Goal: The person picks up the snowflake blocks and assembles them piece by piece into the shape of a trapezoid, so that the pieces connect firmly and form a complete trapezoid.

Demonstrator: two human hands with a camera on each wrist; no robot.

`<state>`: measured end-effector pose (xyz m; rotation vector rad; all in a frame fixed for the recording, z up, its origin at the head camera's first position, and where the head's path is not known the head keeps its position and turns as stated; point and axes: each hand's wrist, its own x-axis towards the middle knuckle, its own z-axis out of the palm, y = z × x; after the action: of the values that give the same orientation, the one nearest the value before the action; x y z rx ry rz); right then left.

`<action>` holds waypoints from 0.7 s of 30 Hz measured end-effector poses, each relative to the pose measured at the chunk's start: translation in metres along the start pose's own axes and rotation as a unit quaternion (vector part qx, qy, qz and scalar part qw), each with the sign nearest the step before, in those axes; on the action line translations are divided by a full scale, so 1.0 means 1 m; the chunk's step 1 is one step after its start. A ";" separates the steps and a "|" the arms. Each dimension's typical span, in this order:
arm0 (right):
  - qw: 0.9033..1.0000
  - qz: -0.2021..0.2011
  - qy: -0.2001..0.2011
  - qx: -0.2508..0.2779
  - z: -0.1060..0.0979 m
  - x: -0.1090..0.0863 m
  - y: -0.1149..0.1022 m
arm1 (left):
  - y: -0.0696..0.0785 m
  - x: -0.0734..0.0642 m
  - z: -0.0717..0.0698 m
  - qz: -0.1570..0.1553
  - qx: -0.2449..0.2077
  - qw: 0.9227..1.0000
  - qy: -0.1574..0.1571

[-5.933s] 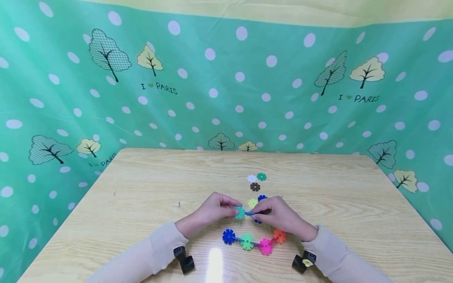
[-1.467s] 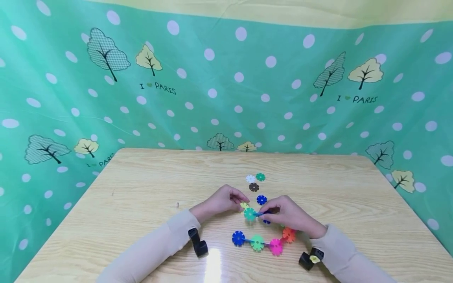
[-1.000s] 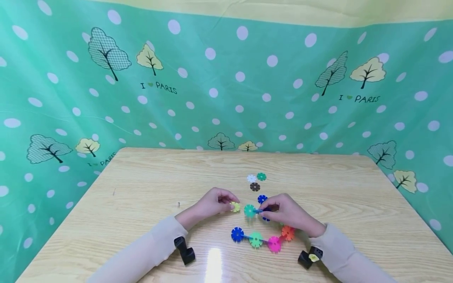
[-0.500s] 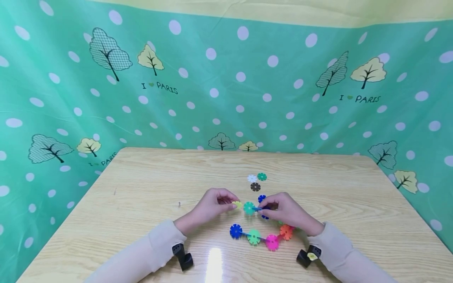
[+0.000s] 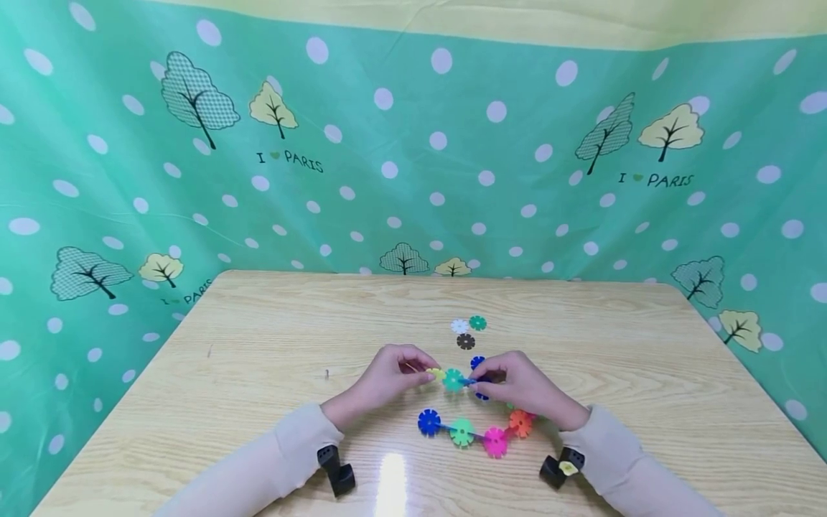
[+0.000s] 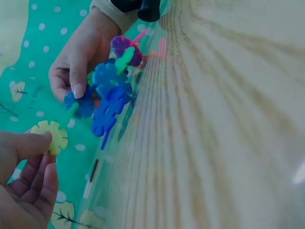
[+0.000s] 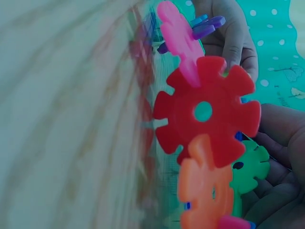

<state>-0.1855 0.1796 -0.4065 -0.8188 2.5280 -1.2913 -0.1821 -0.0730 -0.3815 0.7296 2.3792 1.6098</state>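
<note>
Between thumb and fingers my left hand [image 5: 385,378] pinches a yellow interlocking disc [image 6: 51,137], notched around its rim. The yellow disc meets the edge of a teal-green disc [image 5: 454,380]; how deep the slots sit cannot be told. My right hand [image 5: 517,384] pinches a blue disc [image 6: 81,105] joined to the green one. From there a linked chain curves round towards the front, with a red disc [image 7: 207,105], an orange disc [image 5: 520,424], a pink disc [image 5: 496,441], a light green disc [image 5: 461,432] and a dark blue end disc [image 5: 429,423]. My right hand hides part of the chain.
Loose white [image 5: 459,326], green [image 5: 478,323] and brown discs [image 5: 466,342] lie flat beyond my hands on the wooden table [image 5: 291,316]. Another dark blue disc [image 5: 477,362] is just behind my right hand. A dotted curtain [image 5: 413,143] hangs behind the table.
My left hand earlier held the teal-green disc, then let go and picked up the yellow disc from the table. It has since turned the yellow disc and brought it rightward against the green one.
</note>
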 end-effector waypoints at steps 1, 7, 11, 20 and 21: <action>1.000 -0.001 0.000 -0.001 0.000 0.000 0.000 | 0.000 0.000 0.000 -0.001 -0.003 1.000 0.001; 1.000 0.002 -0.003 -0.005 0.001 0.003 0.001 | 0.000 0.001 0.002 -0.010 -0.021 1.000 0.009; 1.000 0.010 -0.009 -0.015 0.003 0.005 -0.001 | 0.000 0.002 0.003 -0.014 -0.027 0.999 0.014; 1.000 0.014 0.003 -0.019 0.012 0.009 -0.009 | 0.002 0.001 0.005 -0.009 -0.033 0.999 0.017; 1.000 0.013 0.006 -0.021 0.013 0.009 -0.009 | 0.002 0.001 0.006 -0.010 -0.034 0.999 0.018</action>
<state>-0.1842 0.1617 -0.4060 -0.7865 2.5738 -1.2430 -0.1803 -0.0671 -0.3814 0.6689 2.3363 1.7003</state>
